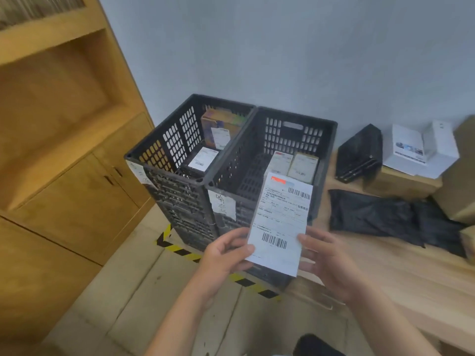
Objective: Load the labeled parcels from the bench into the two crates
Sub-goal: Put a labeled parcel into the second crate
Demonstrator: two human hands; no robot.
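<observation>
Grey wall behind, wooden worktop point(390, 283) at right.
Item: labeled parcel point(280, 222), held label-up over the near rim of the right crate point(327, 140).
Left hand point(226, 255) pinches its left edge; right hand point(331, 258) grips its right edge.
We would check the label against the crate tag point(222, 204). We would then lower it flat beside the boxes point(293, 164), or into the left crate point(164, 147).

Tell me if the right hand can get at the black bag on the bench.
Probably, once freed: the black bag lies uncovered on the bench near the right hand, but that hand grips the labelled parcel with the left hand.
</observation>
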